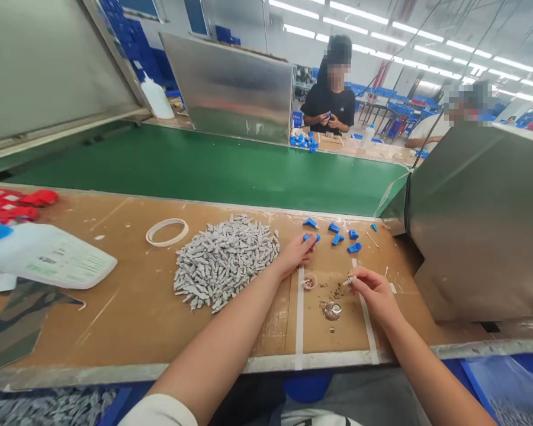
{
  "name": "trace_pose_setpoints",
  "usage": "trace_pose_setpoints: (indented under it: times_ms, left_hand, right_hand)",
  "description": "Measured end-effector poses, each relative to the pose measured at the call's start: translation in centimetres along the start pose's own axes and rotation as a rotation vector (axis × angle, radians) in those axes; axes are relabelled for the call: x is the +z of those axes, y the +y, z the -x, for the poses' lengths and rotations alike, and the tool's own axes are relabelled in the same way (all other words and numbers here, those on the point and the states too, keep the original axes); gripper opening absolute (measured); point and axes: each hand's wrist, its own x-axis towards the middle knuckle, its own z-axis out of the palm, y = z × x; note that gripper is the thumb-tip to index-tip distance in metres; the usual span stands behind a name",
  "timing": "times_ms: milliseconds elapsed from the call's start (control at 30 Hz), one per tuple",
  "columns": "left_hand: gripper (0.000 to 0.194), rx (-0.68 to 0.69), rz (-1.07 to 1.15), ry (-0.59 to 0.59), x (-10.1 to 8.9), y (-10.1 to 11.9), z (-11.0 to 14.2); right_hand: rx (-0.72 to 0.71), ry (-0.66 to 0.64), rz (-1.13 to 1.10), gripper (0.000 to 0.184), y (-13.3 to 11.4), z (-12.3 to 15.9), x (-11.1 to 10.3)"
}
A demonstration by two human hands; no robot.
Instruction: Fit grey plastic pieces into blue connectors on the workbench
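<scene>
One blue part (318, 238) — in left hand (298, 253)

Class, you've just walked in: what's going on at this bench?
The person's left hand holds a blue piece; the right hand pinches a small greyish piece. Left of the hands lies a heap of grey pieces. More blue pieces lie near the green belt; across it, a co-worker holds something blue.

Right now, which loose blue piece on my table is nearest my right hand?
The blue piece beyond your right hand, just in front of another: it sits closest to you, while the other loose ones lie farther back.
</scene>
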Motion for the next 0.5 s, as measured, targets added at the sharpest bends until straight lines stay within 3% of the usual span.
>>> trace_pose_setpoints:
  times_ms: [133,300,400,500]
  left_hand:
    - [0.057,0.044,-0.027,-0.032,-0.1,-0.4,0.1]
    - [0.055,0.087,-0.116,-0.011,-0.2,-0.2,0.0]
    - [0.053,0.088,-0.165,-0.001,-0.2,-0.3,-0.1]
    - [0.051,0.079,-0.174,0.011,-0.3,-0.6,-0.2]
  right_hand:
    - [-0.177,-0.132,0.300,0.009,-0.2,1.9,-0.5]
    - [-0.269,-0.286,0.485,0.012,-0.2,2.8,-0.3]
    - [-0.273,-0.312,0.506,0.014,-0.1,2.9,-0.2]
    - [-0.284,-0.248,0.455,0.014,-0.3,3.0,-0.3]
